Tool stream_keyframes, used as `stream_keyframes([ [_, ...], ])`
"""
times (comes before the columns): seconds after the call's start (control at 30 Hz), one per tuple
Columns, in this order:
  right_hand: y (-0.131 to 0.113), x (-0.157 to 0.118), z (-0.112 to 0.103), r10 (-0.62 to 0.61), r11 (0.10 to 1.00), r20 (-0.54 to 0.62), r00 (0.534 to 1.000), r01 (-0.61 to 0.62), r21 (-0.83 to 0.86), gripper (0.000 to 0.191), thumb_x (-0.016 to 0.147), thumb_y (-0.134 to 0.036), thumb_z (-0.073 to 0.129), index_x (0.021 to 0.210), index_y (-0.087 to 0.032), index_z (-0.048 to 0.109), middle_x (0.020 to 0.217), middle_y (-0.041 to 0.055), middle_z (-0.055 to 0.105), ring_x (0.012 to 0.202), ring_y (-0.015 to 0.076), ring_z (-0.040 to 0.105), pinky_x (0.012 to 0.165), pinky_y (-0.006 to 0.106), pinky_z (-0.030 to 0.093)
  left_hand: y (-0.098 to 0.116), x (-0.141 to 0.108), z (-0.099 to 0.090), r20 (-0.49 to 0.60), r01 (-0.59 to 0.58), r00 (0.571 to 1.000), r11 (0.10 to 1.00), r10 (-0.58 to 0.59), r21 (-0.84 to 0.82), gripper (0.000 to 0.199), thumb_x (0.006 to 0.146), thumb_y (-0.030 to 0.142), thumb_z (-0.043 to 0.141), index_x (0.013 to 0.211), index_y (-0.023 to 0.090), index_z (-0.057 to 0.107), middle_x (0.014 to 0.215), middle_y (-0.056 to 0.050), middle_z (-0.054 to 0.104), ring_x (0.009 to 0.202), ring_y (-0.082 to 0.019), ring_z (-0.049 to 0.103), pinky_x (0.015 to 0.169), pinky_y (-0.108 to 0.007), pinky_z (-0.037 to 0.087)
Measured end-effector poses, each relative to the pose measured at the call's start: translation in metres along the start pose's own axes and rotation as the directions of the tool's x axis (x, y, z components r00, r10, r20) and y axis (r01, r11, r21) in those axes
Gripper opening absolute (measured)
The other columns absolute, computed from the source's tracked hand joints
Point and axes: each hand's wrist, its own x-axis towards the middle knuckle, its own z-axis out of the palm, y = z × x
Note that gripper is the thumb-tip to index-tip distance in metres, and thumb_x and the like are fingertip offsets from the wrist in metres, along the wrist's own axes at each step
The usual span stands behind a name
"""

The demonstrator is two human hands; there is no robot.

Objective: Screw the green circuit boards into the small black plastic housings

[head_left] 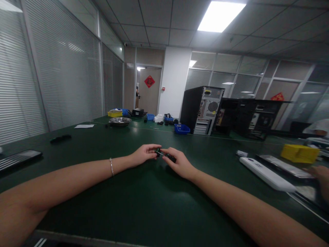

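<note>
Above the middle of the green table (144,199), my left hand (144,155) pinches a small dark part with some green on it (158,151). My right hand (180,162) is closed around a screwdriver with a dark handle (170,157). Its thin metal shaft points left and reaches the small part. Both hands are close together, their fingertips almost touching. The exact shape of the small part is too small to tell.
Black computer cases (203,109) stand behind a blue bin (182,129). A white device (266,174), a yellow box (300,153) and another person's hand (321,178) are at right. A metal dish (120,121) sits back left, a dark slotted panel (19,159) at left.
</note>
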Motion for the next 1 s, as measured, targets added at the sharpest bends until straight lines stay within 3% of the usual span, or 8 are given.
stream_keyframes([
  [0.2, -0.003, 0.0, -0.002, -0.006, 1.0, 0.019, 1.0, 0.007, -0.013, 0.023, 0.096, -0.028, 0.054, 0.115, -0.017, 0.059, 0.103, 0.0051, 0.065, 0.086, 0.0181, 0.065, 0.077, 0.037, 0.054, 0.008, -0.003, 0.003, 0.017, -0.016, 1.0, 0.997, 0.015, 0.079, 0.054, 0.077, 0.018, 0.07, 0.129, 0.014, 0.054, 0.128, -0.015, 0.059, 0.115, -0.025, 0.057, 0.099, -0.041, 0.044],
  [0.57, 0.007, -0.001, 0.004, 0.057, 0.991, -0.111, 0.992, -0.069, -0.113, 0.02, 0.095, -0.027, 0.056, 0.111, -0.016, 0.061, 0.111, 0.0065, 0.064, 0.095, 0.0202, 0.064, 0.083, 0.041, 0.053, 0.013, -0.003, 0.003, -0.027, -0.085, 0.995, 0.966, 0.094, 0.244, 0.031, 0.08, 0.016, 0.065, 0.111, 0.014, 0.065, 0.11, -0.009, 0.067, 0.103, -0.023, 0.061, 0.094, -0.039, 0.045],
  [1.0, 0.007, -0.002, 0.005, 0.095, 0.969, -0.092, 0.991, -0.113, -0.217, 0.018, 0.095, -0.027, 0.055, 0.108, -0.017, 0.062, 0.107, 0.0058, 0.065, 0.088, 0.0176, 0.064, 0.076, 0.036, 0.055, 0.019, -0.008, 0.003, -0.052, -0.09, 0.992, 0.926, 0.117, 0.366, 0.029, 0.083, 0.025, 0.064, 0.11, 0.016, 0.067, 0.107, -0.007, 0.069, 0.098, -0.022, 0.063, 0.088, -0.035, 0.048],
])
